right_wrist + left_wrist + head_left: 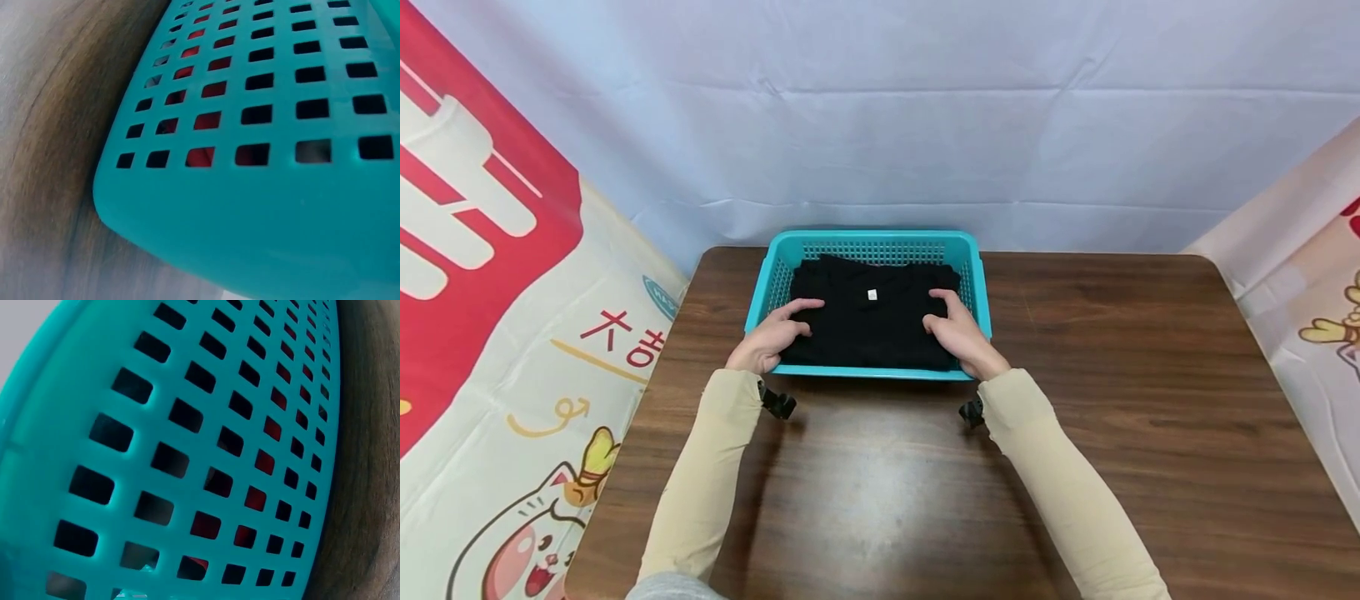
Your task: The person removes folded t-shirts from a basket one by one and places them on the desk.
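Note:
A folded black shirt [880, 329] with a small white label lies inside a turquoise plastic basket [872, 373]. On the shirt's left side rests my left hand [775, 333], index finger stretched over the cloth and thumb lower down. My right hand [958, 332] rests on the opposite side in much the same way. Both hands reach in across the basket's side rims, and their other fingers are mostly hidden. Each wrist view shows only the slotted basket wall [194, 462], [250, 187], with something red showing through some slots below the black.
The basket stands at the back of a brown wooden table [1150, 400], close to a pale cloth backdrop [910, 150]. A printed red and white cloth [512, 275] hangs at the left, another printed cloth [1322, 292] at the right. Small black wrist devices [777, 403] hang under both wrists.

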`<action>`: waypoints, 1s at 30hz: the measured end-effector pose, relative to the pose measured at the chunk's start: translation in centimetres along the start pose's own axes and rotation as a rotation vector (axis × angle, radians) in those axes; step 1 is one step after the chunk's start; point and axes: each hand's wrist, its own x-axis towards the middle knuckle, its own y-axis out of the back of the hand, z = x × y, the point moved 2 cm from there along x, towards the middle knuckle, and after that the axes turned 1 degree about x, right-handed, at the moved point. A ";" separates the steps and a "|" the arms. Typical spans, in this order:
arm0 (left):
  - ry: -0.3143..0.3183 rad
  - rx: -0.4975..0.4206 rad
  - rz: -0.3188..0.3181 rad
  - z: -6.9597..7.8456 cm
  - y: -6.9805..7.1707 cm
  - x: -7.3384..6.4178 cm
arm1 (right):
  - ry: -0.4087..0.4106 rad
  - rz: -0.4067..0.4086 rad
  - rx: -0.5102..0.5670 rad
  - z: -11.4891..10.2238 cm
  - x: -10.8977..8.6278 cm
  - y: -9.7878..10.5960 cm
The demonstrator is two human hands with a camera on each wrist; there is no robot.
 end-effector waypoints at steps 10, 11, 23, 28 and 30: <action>0.032 0.008 -0.045 -0.1 -0.1 0.1 | -0.011 -0.044 -0.065 0.1 0.2 -0.3; 0.026 0.013 -0.051 -0.1 -0.1 0.0 | -0.013 -0.047 -0.066 0.0 0.2 -0.3; -0.076 0.052 -0.038 0.4 -0.5 -0.1 | 0.020 -0.052 -0.097 0.0 0.0 -0.3; -0.146 0.118 -0.051 0.5 -0.9 -0.1 | 0.087 -0.020 -0.140 0.1 -0.2 -0.3; -0.178 0.152 -0.056 0.6 -1.0 -0.2 | 0.115 -0.010 -0.155 0.1 -0.2 -0.3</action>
